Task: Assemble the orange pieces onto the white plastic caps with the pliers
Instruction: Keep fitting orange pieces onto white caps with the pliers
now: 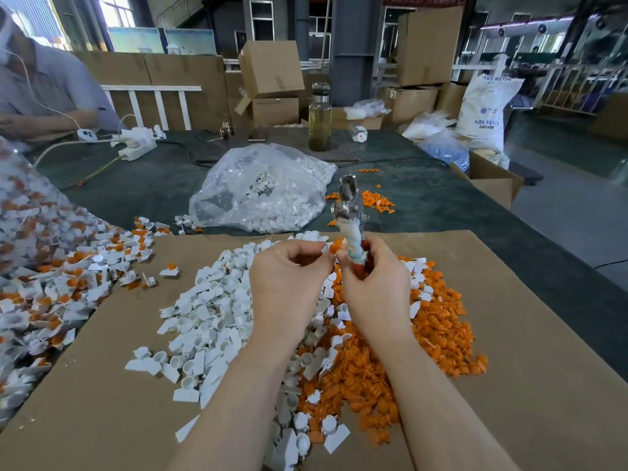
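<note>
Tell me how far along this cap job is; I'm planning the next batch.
Done: a large heap of assembled caps with orange inserts lies at the left. In hand: the right hand grips the pliers, and both it and the left hand pinch an orange piece and a white part together. Left: big piles of white caps and orange pieces, plus an unopened bag of white caps. Plenty remains.

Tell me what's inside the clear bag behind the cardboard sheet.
The clear bag is full of white caps, visible through the plastic. No orange pieces show inside it. What lies at the bottom and far side is hidden by the caps and glare.
</note>
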### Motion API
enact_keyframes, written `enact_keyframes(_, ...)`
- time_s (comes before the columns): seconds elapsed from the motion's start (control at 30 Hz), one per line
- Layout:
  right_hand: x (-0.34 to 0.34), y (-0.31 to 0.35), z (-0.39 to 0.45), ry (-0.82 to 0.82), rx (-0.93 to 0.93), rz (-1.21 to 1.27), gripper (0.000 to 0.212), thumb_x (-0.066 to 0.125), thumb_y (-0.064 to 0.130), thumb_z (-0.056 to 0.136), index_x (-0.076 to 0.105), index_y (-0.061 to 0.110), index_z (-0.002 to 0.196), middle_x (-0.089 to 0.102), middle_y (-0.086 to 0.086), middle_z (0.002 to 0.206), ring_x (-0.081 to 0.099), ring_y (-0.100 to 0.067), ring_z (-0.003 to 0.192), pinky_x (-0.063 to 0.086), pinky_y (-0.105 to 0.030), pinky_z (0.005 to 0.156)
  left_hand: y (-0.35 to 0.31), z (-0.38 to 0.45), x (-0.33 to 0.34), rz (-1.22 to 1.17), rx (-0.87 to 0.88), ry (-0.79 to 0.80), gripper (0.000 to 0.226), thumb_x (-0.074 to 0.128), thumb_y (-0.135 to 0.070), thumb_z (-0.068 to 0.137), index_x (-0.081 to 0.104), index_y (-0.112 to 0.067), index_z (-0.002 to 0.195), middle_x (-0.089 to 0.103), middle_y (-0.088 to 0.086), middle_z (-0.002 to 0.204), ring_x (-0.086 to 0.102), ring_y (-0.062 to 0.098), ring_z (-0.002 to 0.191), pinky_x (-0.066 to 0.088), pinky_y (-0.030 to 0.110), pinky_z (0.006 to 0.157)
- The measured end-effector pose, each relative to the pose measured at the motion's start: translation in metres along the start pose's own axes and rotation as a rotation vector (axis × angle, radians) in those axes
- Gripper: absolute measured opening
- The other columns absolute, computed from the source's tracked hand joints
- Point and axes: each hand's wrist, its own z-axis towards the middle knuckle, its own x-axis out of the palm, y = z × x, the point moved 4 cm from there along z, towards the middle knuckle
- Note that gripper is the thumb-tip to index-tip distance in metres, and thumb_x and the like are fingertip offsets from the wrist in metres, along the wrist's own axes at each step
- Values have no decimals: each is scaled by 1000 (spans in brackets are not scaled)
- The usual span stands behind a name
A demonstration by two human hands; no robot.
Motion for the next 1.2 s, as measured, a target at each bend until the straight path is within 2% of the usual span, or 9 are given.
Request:
enact_keyframes(0.37, -1, 2, 4, 60, 20, -12, 14, 67, 19, 91, 67, 15, 104, 59, 19, 74, 59, 7, 75, 42, -7, 59, 0, 0, 1, 86, 59, -17, 20, 80, -16, 78, 72, -34, 72, 72, -17, 69, 68, 0, 66, 49, 8, 59)
enact_keyframes(0.5, 0, 2, 5, 100, 12, -27, 13, 65, 20, 93, 67, 13, 103, 56, 18, 70, 55, 10, 68, 39, -7, 57, 4, 0, 0, 61, 59, -27, 16, 82, -18, 78, 73, -30, 74, 72, -14, 71, 67, 1, 65, 50, 11, 60)
enact_keyframes(0.6, 0, 4, 5, 143, 23, 0, 2, 64, 20, 93, 65, 18, 94, 55, 15, 64, 54, 9, 64, 38, -7, 56, 7, 2, -1, 73, 45, -23, 9, 81, -17, 80, 75, -24, 79, 73, -10, 70, 68, 3, 66, 51, 16, 63)
enact_keyframes(0.7, -3, 3, 7, 262, 81, 93, 5, 64, 16, 91, 67, 20, 93, 56, 18, 58, 51, 4, 55, 38, -9, 52, 8, 5, -4, 63, 34, -31, 9, 79, -15, 82, 74, -23, 79, 74, -7, 70, 71, 8, 70, 56, 23, 69)
enact_keyframes(0.8, -11, -1, 8, 426, 191, 198, 9, 64, 17, 89, 67, 25, 90, 56, 12, 67, 49, -2, 60, 41, -17, 58, 7, 8, -9, 16, 30, -39, 11, 77, -13, 84, 73, -22, 80, 74, -8, 69, 72, 7, 68, 58, 22, 69)
enact_keyframes(0.9, -18, -6, 7, 560, 260, 158, 8, 64, 18, 89, 66, 25, 95, 57, -2, 82, 52, -11, 71, 43, -29, 66, 6, 11, -15, -53, 25, -54, 9, 75, -10, 86, 73, -18, 83, 74, -5, 70, 72, 7, 67, 56, 18, 65)
enact_keyframes(1.07, -19, -6, 4, 736, 261, 87, 14, 65, 14, 89, 62, 10, 102, 61, -24, 99, 55, -23, 82, 48, -51, 78, 4, 15, -19, -139, 21, -59, 13, 72, -4, 87, 71, -16, 82, 73, -6, 67, 72, 9, 65, 55, 15, 62)
enact_keyframes(1.13, -18, -6, 3, 788, 242, 62, 16, 66, 15, 89, 62, 9, 103, 60, -15, 92, 56, -18, 81, 49, -48, 83, 4, 16, -20, -146, 22, -55, 13, 72, -4, 87, 71, -16, 83, 73, -7, 66, 72, 9, 65, 54, 14, 62)
enact_keyframes(1.2, -17, -6, 2, 831, 231, 76, 11, 66, 15, 89, 63, 19, 98, 62, 9, 82, 57, -3, 73, 47, -28, 72, 4, 17, -20, -150, 24, -47, 13, 72, -4, 87, 71, -15, 83, 73, -7, 66, 72, 8, 64, 53, 13, 61)
